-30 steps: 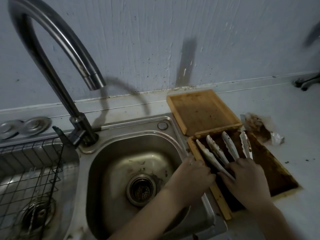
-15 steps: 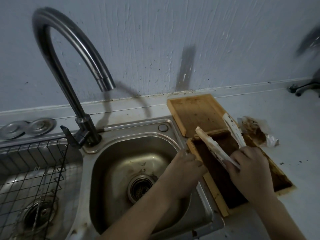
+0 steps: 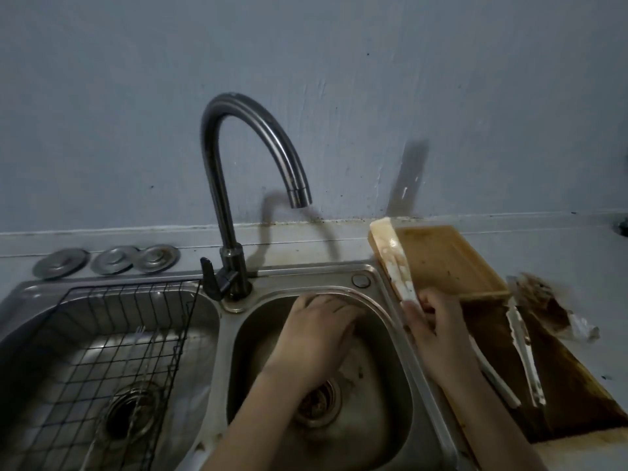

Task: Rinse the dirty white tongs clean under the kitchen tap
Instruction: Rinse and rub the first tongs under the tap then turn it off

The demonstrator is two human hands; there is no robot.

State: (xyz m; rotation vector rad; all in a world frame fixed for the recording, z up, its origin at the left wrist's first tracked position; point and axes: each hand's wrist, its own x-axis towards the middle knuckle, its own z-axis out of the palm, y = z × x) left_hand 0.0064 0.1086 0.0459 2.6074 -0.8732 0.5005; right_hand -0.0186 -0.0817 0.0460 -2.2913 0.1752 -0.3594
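My right hand [image 3: 436, 326] grips a pair of dirty white tongs [image 3: 394, 258], stained brown, held upright at the right rim of the sink basin [image 3: 380, 396]. My left hand [image 3: 316, 334] hovers over the basin, fingers loosely spread, holding nothing. The curved steel tap [image 3: 251, 144] arches above the basin; no water runs from its spout. A second pair of white tongs [image 3: 520, 355] lies in the dark wooden tray [image 3: 577, 396] to the right.
A wire rack [image 3: 112, 362] fills the left basin. Three metal plugs [image 3: 108, 260] sit on the ledge behind it. A lighter wooden tray [image 3: 445, 260] stands against the wall, and stained crumpled wrap [image 3: 557, 311] lies on the counter beyond the trays.
My right hand lifted one pair of tongs out of the tray and carried it left to the sink rim. My left hand moved from the tray edge to over the basin. The view tilted up.
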